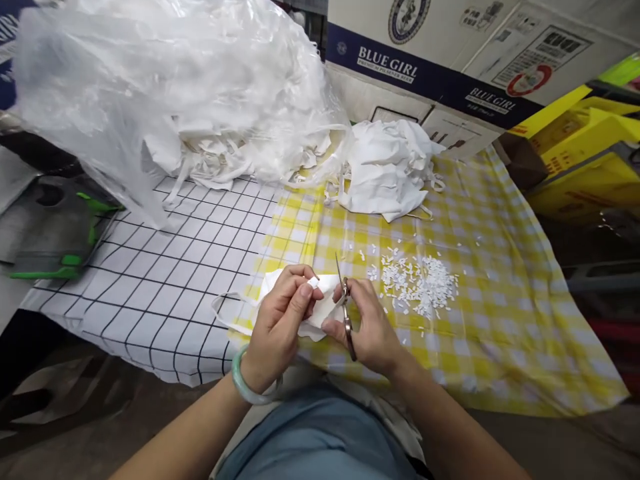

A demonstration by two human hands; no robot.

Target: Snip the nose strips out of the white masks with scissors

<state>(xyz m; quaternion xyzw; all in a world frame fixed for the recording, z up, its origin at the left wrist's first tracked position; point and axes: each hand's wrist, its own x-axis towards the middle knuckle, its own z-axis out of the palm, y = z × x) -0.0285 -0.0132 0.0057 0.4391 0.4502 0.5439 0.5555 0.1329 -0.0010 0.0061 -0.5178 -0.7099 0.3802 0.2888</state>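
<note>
My left hand point(283, 315) is closed in a pinch on a white cloth mask point(320, 308), with a small white tab showing at the fingertips. The mask's ear loop point(226, 317) trails to the left on the tablecloth. My right hand point(367, 327) is closed round a pair of small scissors point(344, 305), blades pointing up and away, right beside the mask's edge. A jade-green bangle point(246, 385) sits on my left wrist. Just right of the scissors lies a scatter of small white cut bits point(417, 283).
A heap of white masks point(387, 167) lies at the back. A big clear plastic bag point(165, 87) of more masks fills the back left. A "Blue Girl" cardboard box point(450, 60) stands behind. Yellow-checked cloth point(500, 320) and black-grid cloth point(185, 267) cover the table.
</note>
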